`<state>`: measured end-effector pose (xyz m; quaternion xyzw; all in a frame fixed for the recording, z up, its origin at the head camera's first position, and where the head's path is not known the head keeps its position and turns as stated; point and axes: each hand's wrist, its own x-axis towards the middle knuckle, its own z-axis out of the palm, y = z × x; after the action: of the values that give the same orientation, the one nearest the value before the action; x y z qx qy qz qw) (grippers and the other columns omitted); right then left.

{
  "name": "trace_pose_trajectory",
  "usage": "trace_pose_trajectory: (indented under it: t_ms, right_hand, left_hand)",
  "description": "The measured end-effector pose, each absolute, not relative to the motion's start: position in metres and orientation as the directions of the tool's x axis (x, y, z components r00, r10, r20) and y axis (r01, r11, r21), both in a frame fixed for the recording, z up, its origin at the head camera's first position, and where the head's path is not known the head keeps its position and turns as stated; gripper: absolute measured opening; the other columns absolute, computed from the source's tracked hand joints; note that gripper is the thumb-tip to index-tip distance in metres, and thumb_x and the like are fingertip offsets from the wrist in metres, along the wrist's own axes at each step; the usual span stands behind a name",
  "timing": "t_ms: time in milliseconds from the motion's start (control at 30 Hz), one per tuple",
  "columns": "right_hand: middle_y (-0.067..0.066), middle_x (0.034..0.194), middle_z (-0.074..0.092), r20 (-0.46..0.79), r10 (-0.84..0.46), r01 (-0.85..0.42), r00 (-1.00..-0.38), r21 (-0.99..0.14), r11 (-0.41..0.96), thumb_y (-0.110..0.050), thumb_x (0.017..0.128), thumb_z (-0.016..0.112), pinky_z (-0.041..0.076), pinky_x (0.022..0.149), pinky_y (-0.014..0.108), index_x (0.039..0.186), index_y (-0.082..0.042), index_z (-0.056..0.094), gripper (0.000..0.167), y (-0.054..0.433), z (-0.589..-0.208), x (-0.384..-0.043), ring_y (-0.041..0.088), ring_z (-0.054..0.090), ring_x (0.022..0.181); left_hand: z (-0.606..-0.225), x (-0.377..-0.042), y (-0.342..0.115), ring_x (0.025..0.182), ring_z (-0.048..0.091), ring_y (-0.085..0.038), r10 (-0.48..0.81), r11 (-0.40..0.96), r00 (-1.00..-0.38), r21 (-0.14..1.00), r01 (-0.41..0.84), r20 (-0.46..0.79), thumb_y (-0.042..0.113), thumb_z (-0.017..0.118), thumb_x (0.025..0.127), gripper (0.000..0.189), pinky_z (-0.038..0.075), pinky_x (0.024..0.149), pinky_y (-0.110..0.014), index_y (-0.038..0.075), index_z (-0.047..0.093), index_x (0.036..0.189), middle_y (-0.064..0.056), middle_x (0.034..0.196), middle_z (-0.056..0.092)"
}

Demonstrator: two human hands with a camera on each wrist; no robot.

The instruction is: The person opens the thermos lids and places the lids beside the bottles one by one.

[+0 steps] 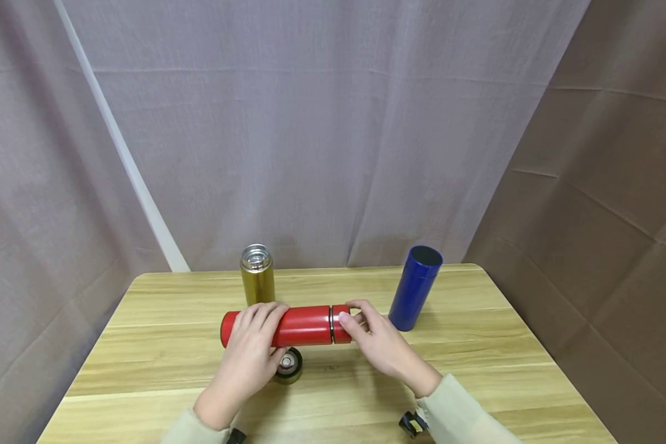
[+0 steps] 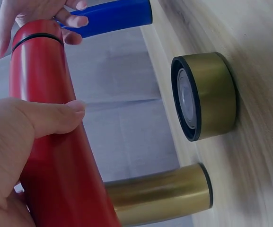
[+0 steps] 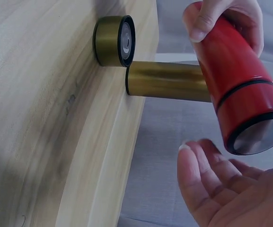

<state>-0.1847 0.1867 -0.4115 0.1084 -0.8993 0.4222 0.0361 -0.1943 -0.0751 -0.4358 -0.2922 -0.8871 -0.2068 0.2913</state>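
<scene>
Lid (image 2: 212, 97) and gold bottle (image 1: 259, 287) stand near red flask (image 1: 305, 325)

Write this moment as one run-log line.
left hand: grips red flask; right hand: beside red lid; gold flask: standing, lidless; gold lid: on table; blue flask: standing

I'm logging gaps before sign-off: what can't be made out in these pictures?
Head: the gold bottle's base, hidden behind the red bottle and left hand.
Head: part of the gold lid, covered by the left thumb.
Head: whether the blue bottle's top is open; too dark.
Left wrist: the red bottle's far end, cut off by the bottom edge.
</scene>
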Motion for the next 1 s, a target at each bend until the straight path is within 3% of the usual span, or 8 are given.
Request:
trace_pose_trajectory:
  t_ms: [233, 433, 767, 1000]
  right_hand:
    - [-0.008, 0.087, 0.062, 0.165, -0.169, -0.235, -0.972, -0.754, 0.613, -0.056, 0.093, 0.054, 0.048, 0.068, 0.030, 0.126, -0.015, 0.056, 0.053, 0.1850, -0.4108, -0.1842, 0.010, 0.058, 0.075]
    - [-0.005, 0.099, 0.063, 0.184, -0.222, -0.279, -0.958, -0.783, 0.555, -0.050, 0.090, 0.062, 0.051, 0.069, 0.030, 0.132, -0.020, 0.052, 0.053, 0.1860, -0.4120, -0.1839, 0.012, 0.060, 0.083]
    - [-0.001, 0.131, 0.050, 0.322, -0.337, -0.454, -0.885, -0.759, 0.467, -0.038, 0.088, 0.070, 0.053, 0.078, 0.034, 0.146, -0.031, 0.033, 0.069, 0.1895, -0.4147, -0.1835, 0.015, 0.057, 0.103]
    - [0.000, 0.126, 0.053, 0.254, -0.272, -0.362, -0.928, -0.785, 0.503, -0.044, 0.087, 0.069, 0.053, 0.076, 0.031, 0.145, -0.026, 0.037, 0.068, 0.1882, -0.4094, -0.1830, 0.015, 0.058, 0.101]
  left_hand:
    - [-0.4356, -0.1939, -0.0754, 0.114, 0.048, -0.031, 0.400, 0.739, -0.655, 0.197, 0.644, 0.640, 0.012, 0.087, 0.060, 0.077, 0.035, 0.099, -0.049, 0.009, 0.054, 0.129, -0.009, 0.123, 0.058]
    - [-0.4347, -0.1928, -0.0773, 0.116, 0.047, -0.030, 0.397, 0.745, -0.697, 0.233, 0.625, 0.597, 0.014, 0.087, 0.061, 0.078, 0.032, 0.102, -0.047, 0.010, 0.054, 0.131, -0.007, 0.126, 0.057]
    - [-0.4342, -0.1901, -0.0770, 0.116, 0.046, -0.024, 0.356, 0.709, -0.763, 0.376, 0.596, 0.540, 0.015, 0.088, 0.062, 0.078, 0.033, 0.103, -0.046, 0.013, 0.055, 0.132, -0.002, 0.127, 0.056]
    - [-0.4346, -0.1900, -0.0769, 0.115, 0.047, -0.027, 0.370, 0.719, -0.727, 0.317, 0.619, 0.579, 0.014, 0.088, 0.060, 0.078, 0.033, 0.102, -0.047, 0.010, 0.055, 0.131, -0.005, 0.125, 0.057]
